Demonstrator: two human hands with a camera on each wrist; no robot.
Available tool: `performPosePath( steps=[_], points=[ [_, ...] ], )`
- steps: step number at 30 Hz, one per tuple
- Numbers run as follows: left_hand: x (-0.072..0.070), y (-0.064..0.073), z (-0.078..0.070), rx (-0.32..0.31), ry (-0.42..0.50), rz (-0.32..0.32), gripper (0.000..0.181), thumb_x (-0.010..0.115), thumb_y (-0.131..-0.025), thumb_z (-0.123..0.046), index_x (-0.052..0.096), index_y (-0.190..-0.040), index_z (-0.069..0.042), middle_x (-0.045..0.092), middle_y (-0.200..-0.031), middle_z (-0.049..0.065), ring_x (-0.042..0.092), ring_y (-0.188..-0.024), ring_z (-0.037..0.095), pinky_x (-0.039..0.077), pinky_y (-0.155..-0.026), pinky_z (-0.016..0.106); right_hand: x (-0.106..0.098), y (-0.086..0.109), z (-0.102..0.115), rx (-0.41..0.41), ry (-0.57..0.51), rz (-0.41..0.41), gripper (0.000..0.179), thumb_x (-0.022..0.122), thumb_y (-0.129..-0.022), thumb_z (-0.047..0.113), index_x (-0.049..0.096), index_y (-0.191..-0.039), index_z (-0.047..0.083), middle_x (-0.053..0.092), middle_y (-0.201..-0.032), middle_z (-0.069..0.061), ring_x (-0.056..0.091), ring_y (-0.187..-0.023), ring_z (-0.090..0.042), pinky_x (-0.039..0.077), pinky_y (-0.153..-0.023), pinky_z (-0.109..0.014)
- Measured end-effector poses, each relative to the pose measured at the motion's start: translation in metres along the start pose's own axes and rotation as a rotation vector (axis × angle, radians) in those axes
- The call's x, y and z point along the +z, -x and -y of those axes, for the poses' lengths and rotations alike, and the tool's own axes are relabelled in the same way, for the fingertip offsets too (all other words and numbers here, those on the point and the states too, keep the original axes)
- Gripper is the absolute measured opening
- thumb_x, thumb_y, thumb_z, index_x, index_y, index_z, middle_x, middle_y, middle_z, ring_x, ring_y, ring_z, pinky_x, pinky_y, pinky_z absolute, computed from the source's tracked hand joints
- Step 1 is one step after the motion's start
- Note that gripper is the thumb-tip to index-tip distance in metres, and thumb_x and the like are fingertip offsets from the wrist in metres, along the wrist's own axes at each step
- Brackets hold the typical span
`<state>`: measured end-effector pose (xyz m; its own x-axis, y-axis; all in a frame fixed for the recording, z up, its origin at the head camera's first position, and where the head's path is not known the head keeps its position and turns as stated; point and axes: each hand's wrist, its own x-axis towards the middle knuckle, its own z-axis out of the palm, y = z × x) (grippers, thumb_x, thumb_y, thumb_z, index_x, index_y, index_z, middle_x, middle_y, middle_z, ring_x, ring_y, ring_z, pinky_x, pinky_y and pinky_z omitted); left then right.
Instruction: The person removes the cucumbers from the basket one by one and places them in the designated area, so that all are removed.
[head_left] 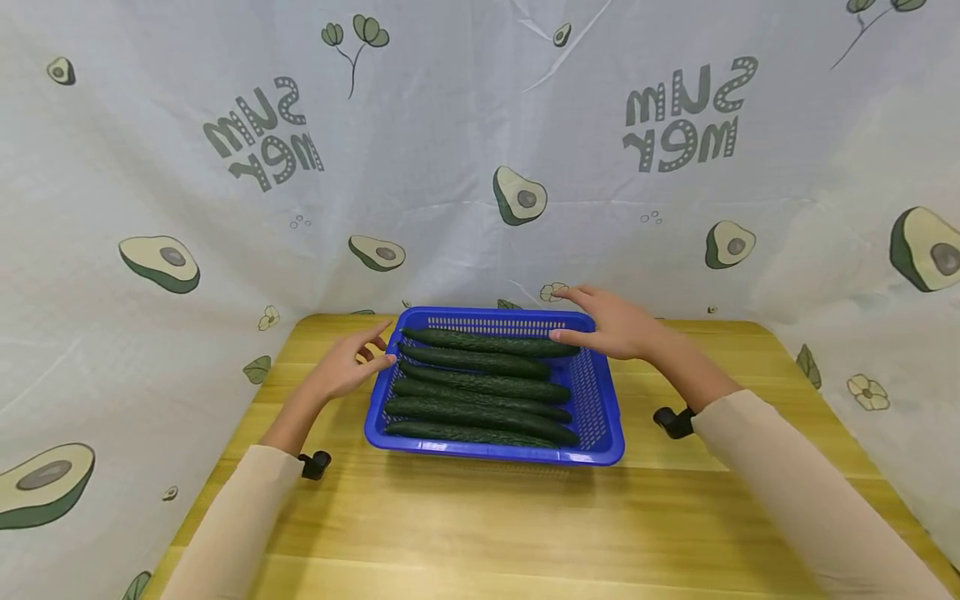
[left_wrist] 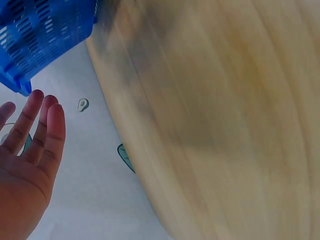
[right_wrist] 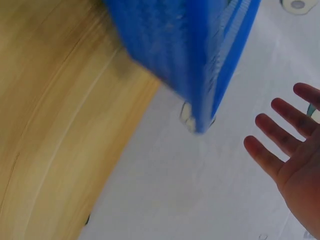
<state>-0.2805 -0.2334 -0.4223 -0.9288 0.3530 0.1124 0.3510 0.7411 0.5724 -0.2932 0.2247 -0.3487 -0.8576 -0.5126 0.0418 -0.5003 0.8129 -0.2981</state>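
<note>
A: What is the load, and where?
B: Six cucumbers [head_left: 483, 385], laid roughly side by side in a blue plastic basket [head_left: 495, 452]. The basket stands on the wooden bench [head_left: 480, 542].
A: Any grip found?
B: The left hand [head_left: 348, 362] is open, fingers loosely extended at the left rim; contact cannot be confirmed. The right hand [head_left: 618, 325] is open, fingers spread, at the rear right corner, apart from the basket in the right wrist view.
A: Surroundings and obstructions?
B: Perforated walls surround the cucumbers. From the head view, the right thumb covers part of the rearmost one. A white avocado-print cloth [head_left: 450, 167] hangs close behind the bench. Beige sleeves [head_left: 795, 492] cross both sides; a black fitting [head_left: 673, 422] shows near each wrist.
</note>
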Motion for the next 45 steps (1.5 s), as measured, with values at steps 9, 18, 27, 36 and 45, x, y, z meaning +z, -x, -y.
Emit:
performPosePath(
  steps=[9,18,27,36,45],
  points=[
    [0.013,0.003,-0.002,-0.058,0.116,-0.013,0.075,0.064,-0.099,-0.05,0.034,-0.163,-0.026,0.063,-0.129,0.015,0.066,-0.1,0.027,0.057,-0.077,0.035,0.006,-0.032,0.032,-0.079,-0.096,0.009,0.077,0.058,-0.098,0.06,0.04,-0.159,0.016,0.048,-0.157,-0.013,0.049,-0.141,-0.037,0.039,-0.114,-0.063],
    [0.023,0.004,0.001,-0.115,0.406,0.008,0.07,0.062,-0.104,-0.036,0.028,-0.165,-0.028,0.058,-0.122,0.02,0.074,-0.099,0.029,0.063,-0.074,0.036,0.027,-0.059,0.046,-0.116,-0.159,0.082,0.075,0.062,-0.099,0.053,0.043,-0.156,0.007,0.051,-0.154,-0.016,0.051,-0.139,-0.038,0.04,-0.114,-0.06],
    [0.03,0.006,-0.014,-0.26,0.536,-0.063,0.064,0.06,-0.106,-0.026,0.031,-0.163,-0.032,0.065,-0.116,0.018,0.068,-0.08,0.016,0.059,-0.069,0.03,0.053,-0.071,0.046,-0.108,-0.181,0.165,0.076,0.064,-0.098,0.048,0.042,-0.156,0.003,0.051,-0.154,-0.018,0.051,-0.14,-0.038,0.041,-0.115,-0.059],
    [0.038,0.006,-0.024,-0.288,0.619,-0.126,0.061,0.055,-0.107,-0.023,0.032,-0.163,-0.033,0.07,-0.124,0.023,0.074,-0.088,0.019,0.063,-0.074,0.037,0.068,-0.074,0.045,-0.05,-0.107,0.235,0.076,0.062,-0.099,0.052,0.044,-0.155,0.003,0.049,-0.155,-0.022,0.044,-0.144,-0.041,0.038,-0.116,-0.06],
    [0.043,0.006,-0.027,-0.289,0.634,-0.162,0.059,0.057,-0.106,-0.022,0.038,-0.16,-0.034,0.075,-0.11,0.022,0.074,-0.075,0.018,0.063,-0.068,0.037,0.077,-0.073,0.048,-0.045,-0.049,0.18,0.076,0.064,-0.097,0.052,0.05,-0.151,0.001,0.045,-0.149,-0.025,0.042,-0.137,-0.043,0.039,-0.112,-0.062]
  ],
)
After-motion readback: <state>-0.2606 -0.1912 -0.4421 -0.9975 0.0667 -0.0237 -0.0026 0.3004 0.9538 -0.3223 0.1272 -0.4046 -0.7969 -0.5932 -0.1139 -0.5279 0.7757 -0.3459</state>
